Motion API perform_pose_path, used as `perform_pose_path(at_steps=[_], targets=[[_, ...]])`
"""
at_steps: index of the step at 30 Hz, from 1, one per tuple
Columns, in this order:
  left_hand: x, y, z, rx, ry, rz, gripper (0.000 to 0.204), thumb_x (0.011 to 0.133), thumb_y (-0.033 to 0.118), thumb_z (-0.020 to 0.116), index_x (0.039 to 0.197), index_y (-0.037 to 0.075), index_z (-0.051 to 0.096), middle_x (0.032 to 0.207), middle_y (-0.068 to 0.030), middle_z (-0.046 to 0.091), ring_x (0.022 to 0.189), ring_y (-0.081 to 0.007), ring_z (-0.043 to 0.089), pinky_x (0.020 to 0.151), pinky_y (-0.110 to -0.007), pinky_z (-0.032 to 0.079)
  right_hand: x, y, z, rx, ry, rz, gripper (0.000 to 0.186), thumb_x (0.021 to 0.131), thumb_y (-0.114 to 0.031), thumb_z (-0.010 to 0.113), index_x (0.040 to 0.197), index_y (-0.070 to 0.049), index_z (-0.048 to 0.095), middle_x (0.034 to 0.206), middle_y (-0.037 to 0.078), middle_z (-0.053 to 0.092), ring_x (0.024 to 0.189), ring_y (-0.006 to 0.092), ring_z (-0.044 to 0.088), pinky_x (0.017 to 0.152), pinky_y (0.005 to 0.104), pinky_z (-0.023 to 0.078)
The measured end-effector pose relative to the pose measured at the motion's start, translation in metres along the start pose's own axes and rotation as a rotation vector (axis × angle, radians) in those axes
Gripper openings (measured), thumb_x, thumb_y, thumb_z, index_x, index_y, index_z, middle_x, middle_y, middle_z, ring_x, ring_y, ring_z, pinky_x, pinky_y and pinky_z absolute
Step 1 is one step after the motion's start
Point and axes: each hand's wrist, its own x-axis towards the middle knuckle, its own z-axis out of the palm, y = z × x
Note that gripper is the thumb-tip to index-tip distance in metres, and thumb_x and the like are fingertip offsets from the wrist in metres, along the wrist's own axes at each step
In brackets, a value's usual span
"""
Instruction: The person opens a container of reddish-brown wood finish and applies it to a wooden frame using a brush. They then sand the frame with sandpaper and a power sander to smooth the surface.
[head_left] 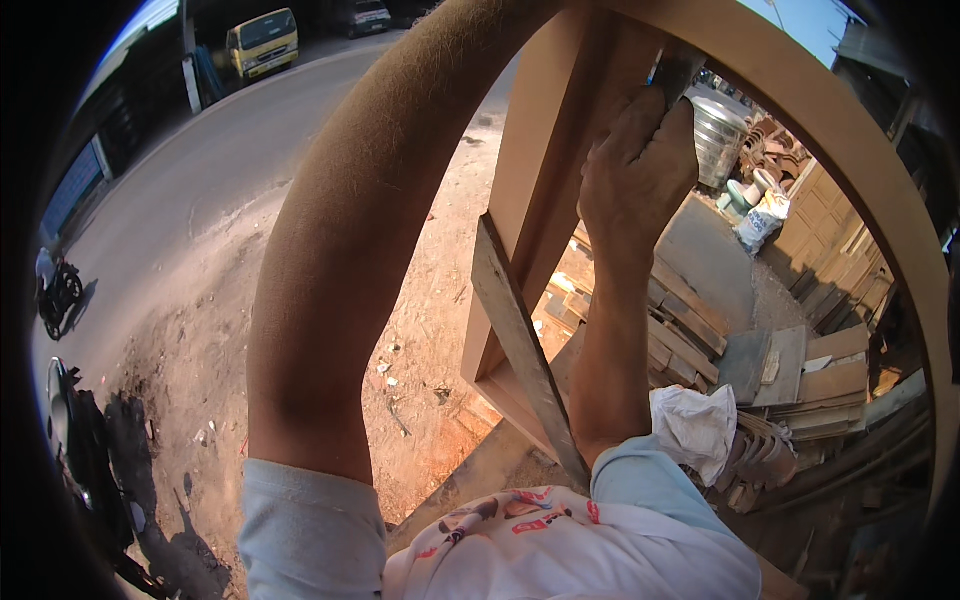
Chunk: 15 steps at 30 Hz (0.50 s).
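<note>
My right hand [640, 160] is closed in a fist around a flat metal-bladed tool [679, 72], possibly a putty knife; its handle is mostly hidden in my fingers. The blade lies up against the inner side of a large brown wooden frame [545, 130], which stands in front of me and arches over the right side of the view. My left arm [345, 220] reaches up along the frame's left, and its hand is beyond the upper edge. A rough wooden slat [525, 340] runs slantwise across the frame's lower corner, close to my right forearm.
Stacked boards [690, 330], a white sack [695, 430], a metal drum [717, 140] and roof tiles [770, 150] lie to the right. On the left, a road [200, 180] carries a yellow truck [265, 45] and a motorcycle [62, 290]. Another motorcycle [85, 450] stands nearer.
</note>
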Motion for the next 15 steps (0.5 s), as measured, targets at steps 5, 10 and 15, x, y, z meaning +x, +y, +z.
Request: perform_pose_path(at_steps=[5,10,15], targets=[[-0.002,0.001,0.008,-0.065,-0.023,-0.113,0.029,0.094,0.025,0.064,0.086,-0.003,0.065,0.081,-0.0172,0.067,0.077,-0.0313,0.069,0.074,-0.043,0.059,0.008,-0.001,-0.01,-0.125,-0.034,-0.134,0.021,0.103,-0.007,0.052,0.087,0.006,0.051,0.062,0.022,0.056,0.056,0.04,0.062,0.053,0.0462,0.047],[0.0,-0.013,0.014,0.464,0.0,0.229,0.024,0.089,0.026,0.069,0.086,0.003,0.067,0.081,-0.0149,0.067,0.078,-0.0294,0.07,0.072,-0.042,0.06,0.006,-0.002,-0.016,-0.008,-0.146,-0.011,0.02,0.103,-0.007,0.051,0.09,0.008,0.053,0.063,0.026,0.059,0.059,0.042,0.066,0.054,0.0488,0.049],[0.003,-0.01,0.016,0.469,-0.014,0.228,0.022,0.088,0.025,0.072,0.088,0.003,0.068,0.082,-0.0148,0.068,0.078,-0.0294,0.07,0.07,-0.04,0.06,0.016,-0.002,-0.019,-0.109,-0.187,-0.204,0.021,0.105,-0.01,0.048,0.092,0.006,0.054,0.068,0.025,0.062,0.063,0.0416,0.067,0.057,0.0491,0.049]])
